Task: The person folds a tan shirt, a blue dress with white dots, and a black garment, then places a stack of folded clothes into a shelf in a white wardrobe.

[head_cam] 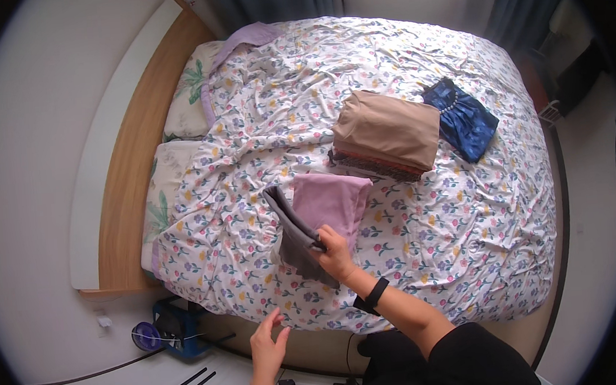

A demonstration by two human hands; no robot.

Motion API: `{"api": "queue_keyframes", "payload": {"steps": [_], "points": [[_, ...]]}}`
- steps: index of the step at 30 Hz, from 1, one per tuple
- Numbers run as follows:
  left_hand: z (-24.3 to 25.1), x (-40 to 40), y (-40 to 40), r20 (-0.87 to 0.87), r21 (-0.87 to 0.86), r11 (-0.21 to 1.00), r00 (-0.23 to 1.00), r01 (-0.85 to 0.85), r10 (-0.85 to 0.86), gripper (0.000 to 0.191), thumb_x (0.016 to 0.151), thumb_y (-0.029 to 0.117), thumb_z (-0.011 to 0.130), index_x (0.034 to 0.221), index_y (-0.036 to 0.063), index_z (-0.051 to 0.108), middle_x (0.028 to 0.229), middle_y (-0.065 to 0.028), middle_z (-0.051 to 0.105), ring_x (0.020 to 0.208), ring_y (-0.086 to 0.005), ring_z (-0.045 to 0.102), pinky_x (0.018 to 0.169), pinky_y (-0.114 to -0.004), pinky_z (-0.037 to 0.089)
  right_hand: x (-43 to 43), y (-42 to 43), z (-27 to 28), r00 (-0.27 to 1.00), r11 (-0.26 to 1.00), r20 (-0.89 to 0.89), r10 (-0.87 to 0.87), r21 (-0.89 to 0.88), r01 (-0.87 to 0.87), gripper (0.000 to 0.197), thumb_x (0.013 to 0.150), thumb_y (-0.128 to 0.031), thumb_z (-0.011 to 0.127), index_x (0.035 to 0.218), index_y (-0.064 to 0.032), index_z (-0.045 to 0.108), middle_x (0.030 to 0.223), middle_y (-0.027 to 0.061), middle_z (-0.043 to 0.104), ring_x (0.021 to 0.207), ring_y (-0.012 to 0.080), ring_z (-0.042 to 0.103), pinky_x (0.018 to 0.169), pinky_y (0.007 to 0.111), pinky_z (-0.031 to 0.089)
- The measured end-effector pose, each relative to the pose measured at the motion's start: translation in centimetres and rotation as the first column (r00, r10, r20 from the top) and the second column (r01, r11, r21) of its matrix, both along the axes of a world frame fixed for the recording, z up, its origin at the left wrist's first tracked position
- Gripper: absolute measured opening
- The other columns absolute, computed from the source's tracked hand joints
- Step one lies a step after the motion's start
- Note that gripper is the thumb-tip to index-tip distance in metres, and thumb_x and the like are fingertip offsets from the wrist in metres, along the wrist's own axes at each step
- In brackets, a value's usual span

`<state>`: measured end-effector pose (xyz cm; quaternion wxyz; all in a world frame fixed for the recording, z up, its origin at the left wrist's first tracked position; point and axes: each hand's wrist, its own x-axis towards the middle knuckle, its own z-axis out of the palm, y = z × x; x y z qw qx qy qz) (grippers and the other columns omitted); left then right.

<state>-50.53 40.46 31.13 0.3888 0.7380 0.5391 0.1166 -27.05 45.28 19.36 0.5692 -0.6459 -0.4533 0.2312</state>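
Note:
With my right hand [336, 254] I grip the edge of a dark grey folded cloth [291, 215], which hangs down in layers over the bed's near side. Right behind it lies a folded pink cloth [330, 196] on the floral duvet [419, 227]. My left hand [268, 341] is off the bed's near edge, fingers apart, with nothing in it. Farther back sits a stack of folded clothes, a tan garment [389, 126] on top and reddish and dark fabric beneath. Beside the stack rests a folded shiny blue garment [459, 118] with a beaded neckline.
Two leaf-patterned pillows [188, 107] lie by the wood-and-white headboard [135, 135]. On the floor at the near left stands a blue-framed stool [180, 333] next to a round purple object [145, 336]. Grey-blue curtains [277, 2] hang at the back. A thin cable runs below the bed's near edge.

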Motion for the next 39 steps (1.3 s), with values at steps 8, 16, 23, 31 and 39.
{"api": "queue_keyframes", "payload": {"steps": [8,16,23,31,39], "points": [[-2.2,-3.2,4.6,0.101,-0.107,0.964,0.962,-0.243,0.254,0.113,0.057,0.002,0.084,0.147,0.012,0.017,0.15,-0.0131,0.026,0.129,-0.0334,0.038,0.093,-0.049,0.044,-2.4,-4.4,6.8,0.807,0.808,-0.132,0.575,0.244,-0.536,0.027,0.072,-0.006,0.067,0.097,-0.0018,0.06,0.083,0.0105,0.052,0.072,0.027,0.055,0.062,0.032,0.043],[0.4,-9.2,-0.6,0.528,-0.395,0.904,0.846,0.165,0.076,0.049,0.089,0.029,0.059,0.13,0.0072,0.046,0.135,-0.0123,0.049,0.127,-0.0278,0.044,0.105,-0.044,0.034,-0.9,-6.7,12.4,0.313,0.406,-0.291,0.904,0.353,-0.843,0.023,0.073,-0.006,0.066,0.093,-0.0009,0.056,0.084,0.0106,0.049,0.072,0.0275,0.051,0.065,0.034,0.041],[2.7,-8.4,-10.4,0.63,-0.514,0.786,0.472,-0.343,0.617,0.064,0.077,0.021,0.075,0.13,0.0005,0.046,0.129,-0.0122,0.053,0.119,-0.0287,0.05,0.103,-0.042,0.038,-2.3,-8.1,11.7,0.156,0.372,-0.478,0.865,0.399,-0.838,0.032,0.077,-0.013,0.073,0.1,0.0014,0.058,0.09,0.0055,0.058,0.084,0.0157,0.054,0.075,0.031,0.044],[7.7,-9.3,-15.3,0.667,-0.467,0.519,0.101,-0.716,0.739,0.052,0.08,0.002,0.069,0.127,-0.0009,0.049,0.122,-0.0104,0.057,0.112,-0.0214,0.054,0.099,-0.034,0.04,-8.4,-9.7,9.9,-0.063,-0.006,-0.777,0.627,0.076,-0.997,0.041,0.085,-0.019,0.07,0.118,0.0003,0.057,0.102,0.0023,0.064,0.093,0.008,0.054,0.083,0.025,0.045],[13.9,-10.8,-32.6,0.565,-0.15,0.167,0.054,-0.975,0.823,0.035,0.084,0.011,0.07,0.115,-0.0013,0.059,0.102,-0.0018,0.062,0.089,-0.0099,0.057,0.076,-0.023,0.048,-18.9,-15.5,17.6,-0.268,-0.305,-0.641,0.719,0.056,-0.951,0.021,0.087,-0.009,0.066,0.106,-0.0002,0.063,0.092,-0.0015,0.065,0.085,0.0057,0.055,0.076,0.023,0.046]]}}
